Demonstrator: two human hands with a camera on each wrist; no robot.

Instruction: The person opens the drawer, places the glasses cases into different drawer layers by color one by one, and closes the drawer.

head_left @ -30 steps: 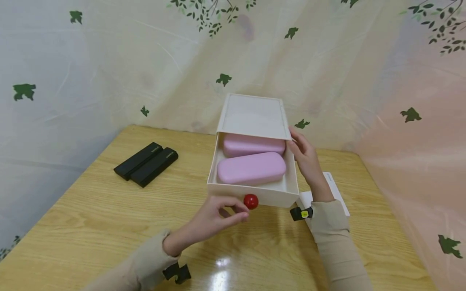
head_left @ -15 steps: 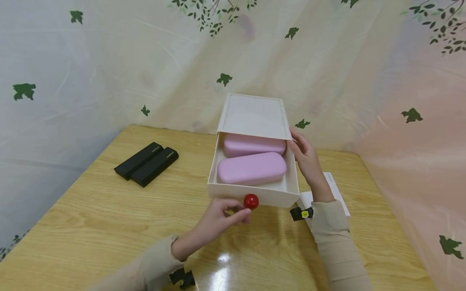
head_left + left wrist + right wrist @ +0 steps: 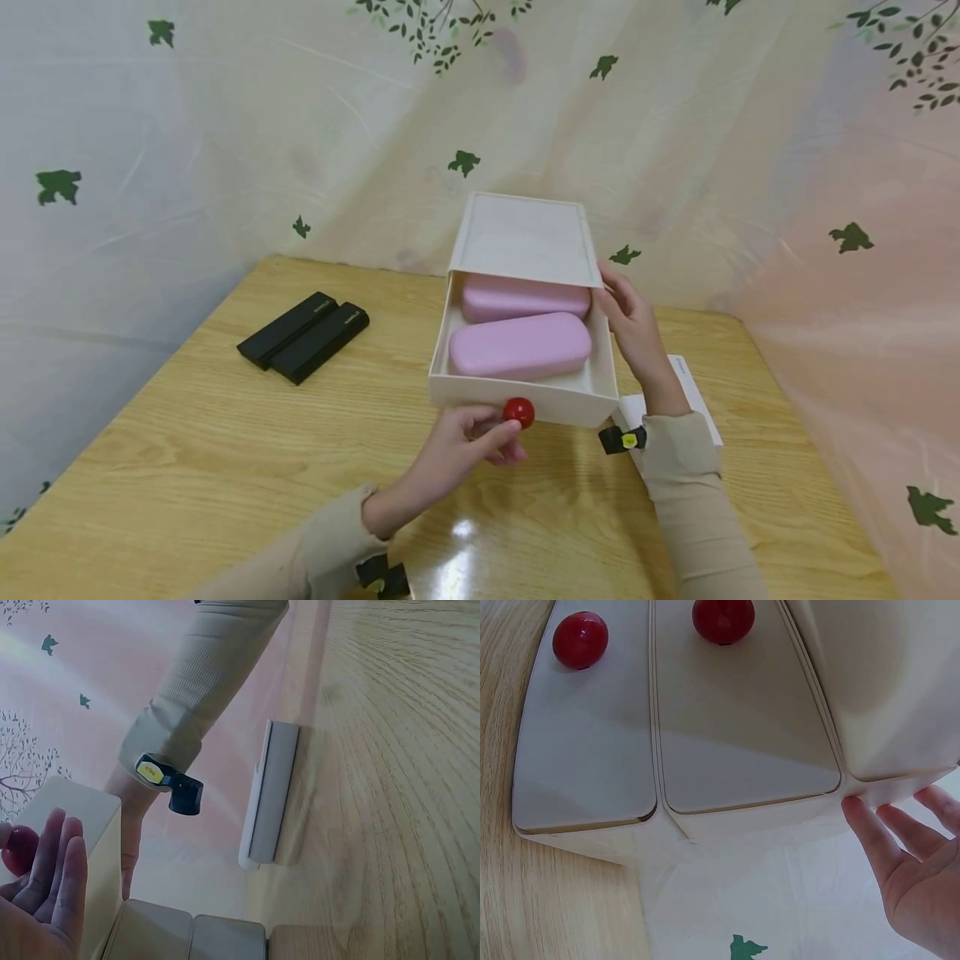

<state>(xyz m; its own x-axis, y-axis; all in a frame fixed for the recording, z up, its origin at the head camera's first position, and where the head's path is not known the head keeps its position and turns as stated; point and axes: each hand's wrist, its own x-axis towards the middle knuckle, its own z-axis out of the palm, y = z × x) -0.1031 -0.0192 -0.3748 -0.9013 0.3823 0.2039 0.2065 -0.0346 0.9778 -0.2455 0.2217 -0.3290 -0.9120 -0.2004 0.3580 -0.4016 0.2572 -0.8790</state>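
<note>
A small white drawer cabinet stands at the back of the table, its top drawer pulled out. Two lilac glasses-case-shaped boxes lie inside: a front one and a rear one partly under the cabinet's top. My left hand pinches the drawer's round red knob between thumb and fingers. On the cabinet's right side rests my right hand; in the right wrist view its straight fingers touch the side near the front edge. Two lower drawers show red knobs there.
Two black oblong boxes with small lettering lie side by side on the table's left part. A flat white box lies on the right, partly behind the right forearm. A patterned curtain hangs around the wooden table.
My left hand has shifted a little right, and its thumb has come up onto the red knob. The drawer, the lilac boxes and my right hand look unchanged.
</note>
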